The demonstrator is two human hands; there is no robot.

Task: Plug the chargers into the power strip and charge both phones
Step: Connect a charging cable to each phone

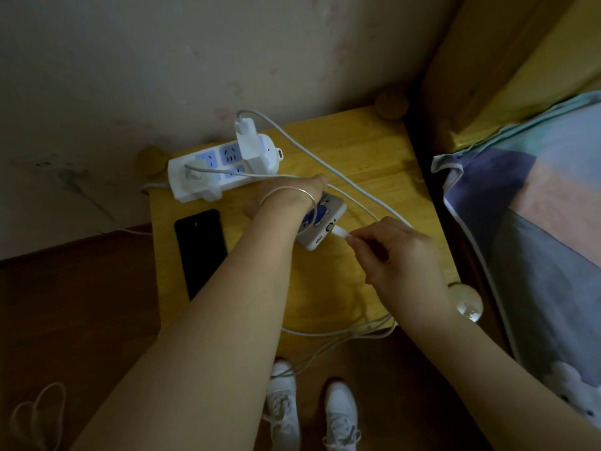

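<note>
A white power strip (208, 164) lies at the back of the yellow bedside table (364, 151), with two white chargers plugged in: a tall charger (248, 149) on the right and a smaller charger (198, 179) on the left. A phone in a white cartoon case (328, 219) lies mid-table; my left hand (292, 196) presses on it. My right hand (390, 252) pinches a white cable plug (341, 232) at the phone's near-end port. A black phone (200, 249) lies flat to the left, with no cable in it.
White cables loop over the table's right side and hang off its front edge (341, 333). A bed with a pink and blue cover (536, 222) stands close on the right. The wall is right behind the strip. My white shoes (312, 408) stand below.
</note>
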